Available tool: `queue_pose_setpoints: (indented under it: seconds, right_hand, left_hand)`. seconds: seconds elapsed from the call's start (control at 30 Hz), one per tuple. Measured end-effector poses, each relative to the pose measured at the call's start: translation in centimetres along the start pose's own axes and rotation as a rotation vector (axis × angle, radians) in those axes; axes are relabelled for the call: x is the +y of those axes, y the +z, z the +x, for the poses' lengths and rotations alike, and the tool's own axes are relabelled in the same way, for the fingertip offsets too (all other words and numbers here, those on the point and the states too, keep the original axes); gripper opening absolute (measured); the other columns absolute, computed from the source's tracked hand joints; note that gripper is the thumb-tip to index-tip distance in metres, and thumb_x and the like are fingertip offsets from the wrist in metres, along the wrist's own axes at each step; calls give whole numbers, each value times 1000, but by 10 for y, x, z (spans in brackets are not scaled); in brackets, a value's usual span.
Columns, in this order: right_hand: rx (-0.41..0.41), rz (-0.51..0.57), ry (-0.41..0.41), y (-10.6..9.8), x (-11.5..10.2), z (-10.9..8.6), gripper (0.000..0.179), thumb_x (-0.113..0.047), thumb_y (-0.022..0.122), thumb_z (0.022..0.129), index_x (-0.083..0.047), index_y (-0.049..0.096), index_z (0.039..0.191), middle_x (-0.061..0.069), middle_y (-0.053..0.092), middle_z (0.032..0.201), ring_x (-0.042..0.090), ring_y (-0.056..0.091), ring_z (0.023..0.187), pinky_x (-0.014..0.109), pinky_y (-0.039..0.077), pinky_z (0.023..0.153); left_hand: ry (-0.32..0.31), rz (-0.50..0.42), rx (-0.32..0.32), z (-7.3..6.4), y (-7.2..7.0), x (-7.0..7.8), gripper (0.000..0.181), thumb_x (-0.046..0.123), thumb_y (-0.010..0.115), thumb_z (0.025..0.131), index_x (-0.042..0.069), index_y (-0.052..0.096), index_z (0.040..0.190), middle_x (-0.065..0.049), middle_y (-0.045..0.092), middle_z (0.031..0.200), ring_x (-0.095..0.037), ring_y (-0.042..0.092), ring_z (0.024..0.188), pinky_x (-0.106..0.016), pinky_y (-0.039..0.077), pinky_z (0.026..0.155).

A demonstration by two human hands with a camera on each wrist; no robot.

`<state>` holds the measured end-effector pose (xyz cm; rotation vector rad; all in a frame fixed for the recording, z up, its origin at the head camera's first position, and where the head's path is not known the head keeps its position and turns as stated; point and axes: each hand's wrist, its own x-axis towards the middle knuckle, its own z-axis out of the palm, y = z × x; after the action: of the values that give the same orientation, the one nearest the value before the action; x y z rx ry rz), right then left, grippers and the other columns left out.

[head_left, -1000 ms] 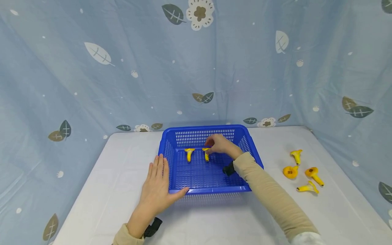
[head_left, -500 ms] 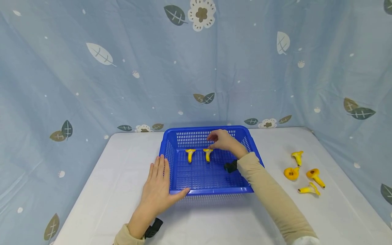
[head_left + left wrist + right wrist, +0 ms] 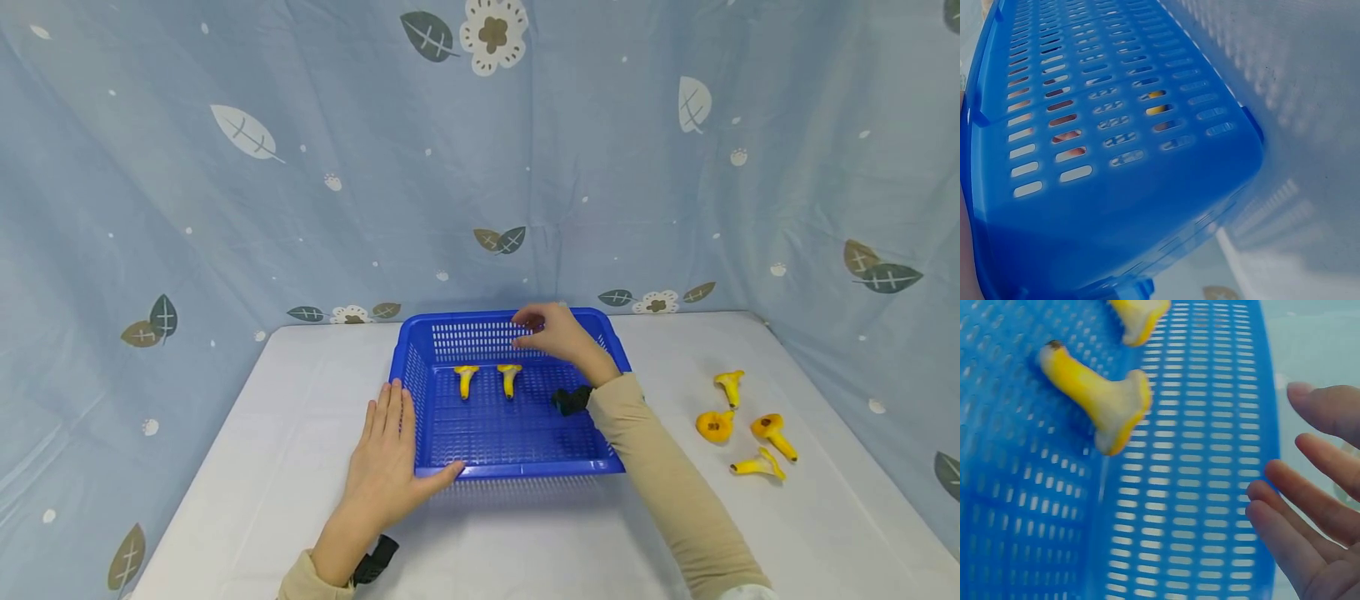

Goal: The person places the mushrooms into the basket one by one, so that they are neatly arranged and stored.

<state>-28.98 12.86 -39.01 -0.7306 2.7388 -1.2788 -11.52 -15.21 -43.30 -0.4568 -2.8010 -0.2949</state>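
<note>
A blue plastic basket with slotted walls stands at the middle of the table. Two yellow mushrooms lie inside near its back wall: a left mushroom and a right mushroom, caps toward the back. My left hand lies flat with straight fingers along the basket's left front corner, thumb on the front rim. Above the back right of the basket is my right hand, fingers loosely bent and holding nothing. In the right wrist view its spread fingers overlap the basket's back rim, apart from the nearer mushroom.
Several more yellow mushrooms lie on the white table to the right of the basket, among them a round-capped mushroom and a side-lying mushroom. Behind the table hangs a blue patterned curtain.
My right hand has let go of the right mushroom and risen up and to the right, away from it. That mushroom stays in the basket. My left hand has not moved.
</note>
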Motion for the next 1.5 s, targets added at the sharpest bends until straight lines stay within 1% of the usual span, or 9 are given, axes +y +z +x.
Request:
queue_pose_setpoints:
  seconds: [0.23, 0.37, 0.47, 0.63, 0.8, 0.97, 1.13, 1.33, 1.5]
  right_hand:
    - [82, 80, 27, -10, -8, -10, 39, -12, 75, 87, 5, 65, 121, 24, 64, 121, 38, 61, 112, 47, 50, 96]
    - [131, 140, 48, -19, -13, -18, 36, -14, 75, 88, -1, 67, 121, 19, 65, 122, 38, 59, 114, 45, 50, 97]
    - [168, 180, 33, -26, -16, -26, 33, -15, 75, 88, -5, 68, 119, 14, 66, 120, 36, 60, 113, 42, 50, 97]
    - [212, 213, -26, -35, -18, -41, 32, -15, 75, 89, -5, 69, 119, 14, 67, 119, 32, 61, 111, 42, 50, 98]
    - [249, 253, -49, -44, -22, -60, 34, -15, 74, 90, -4, 68, 122, 14, 66, 121, 31, 61, 114, 42, 50, 100]
    - [296, 250, -55, -52, -23, -80, 35, -14, 74, 90, -3, 67, 122, 14, 66, 120, 29, 62, 114, 33, 51, 98]
    - [346, 277, -97, -60, -17, -99, 33, -6, 72, 90, 1, 66, 122, 17, 66, 118, 18, 64, 110, 22, 51, 93]
    - [405, 270, -88, -72, -8, -121, 34, -4, 72, 90, 0, 66, 123, 16, 66, 119, 10, 63, 110, 21, 51, 93]
    - [463, 200, -68, -83, 0, -138, 33, -3, 71, 90, 1, 67, 123, 16, 66, 120, 8, 64, 108, 18, 49, 93]
  left_hand:
    - [-6, -1, -30, 0, -2, 1, 123, 80, 56, 78, -14, 23, 150, -31, 12, 160, -39, 3, 150, -52, 10, 121]
    - [-1, -1, -19, 0, -1, 0, 122, 79, 57, 78, -15, 24, 150, -32, 13, 159, -40, 5, 150, -53, 12, 120]
    - [0, -3, -17, 0, -1, 0, 122, 79, 56, 79, -15, 23, 150, -32, 14, 159, -40, 6, 150, -53, 12, 120]
    - [-10, -5, -40, 0, -2, 0, 122, 80, 54, 80, -14, 21, 151, -31, 12, 160, -40, 4, 150, -51, 9, 121]
    - [-6, -1, -22, 0, -2, 0, 123, 80, 56, 78, -14, 23, 150, -31, 14, 159, -41, 7, 150, -52, 11, 121]
    - [-12, 3, -32, 0, -2, 0, 123, 80, 56, 78, -14, 23, 150, -31, 12, 160, -39, 3, 150, -51, 9, 121]
    - [-20, 4, -38, 0, -2, 0, 124, 80, 56, 78, -14, 21, 151, -31, 10, 160, -39, 2, 150, -52, 9, 121]
    - [-22, 8, -37, 0, -3, 1, 124, 79, 57, 78, -14, 20, 151, -31, 11, 160, -40, 5, 150, -52, 9, 121]
    - [-21, 9, -41, 0, -3, 1, 124, 79, 57, 78, -14, 20, 151, -30, 10, 160, -38, 1, 150, -51, 8, 121]
